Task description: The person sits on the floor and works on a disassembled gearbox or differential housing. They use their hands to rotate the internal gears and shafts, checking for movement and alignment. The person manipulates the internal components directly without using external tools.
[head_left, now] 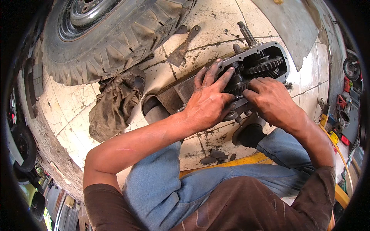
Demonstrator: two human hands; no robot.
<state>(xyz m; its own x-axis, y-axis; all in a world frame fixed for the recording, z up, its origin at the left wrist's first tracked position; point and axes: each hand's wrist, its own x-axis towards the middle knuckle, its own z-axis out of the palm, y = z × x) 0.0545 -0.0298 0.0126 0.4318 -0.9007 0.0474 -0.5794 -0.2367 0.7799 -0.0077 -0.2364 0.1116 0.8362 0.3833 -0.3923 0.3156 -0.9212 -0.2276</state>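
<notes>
Gearbox (266, 57): open housing on the floor (208, 23), cover off, gears (266, 66) still seated inside.
My left hand (208, 101): fingers flat, pressing its gears.
My right hand (271, 101): fingers curled onto gears.
Beside gearbox: rag (115, 104), tyre (111, 34).

Gearbox (269, 52): 1 open grey metal housing, lying on its side on the cracked tile floor, opening facing up. Dark, greasy toothed gears (266, 65) visible inside. A splined shaft (246, 34) sticks out of the far end. Both hands rest on the near end.
</notes>
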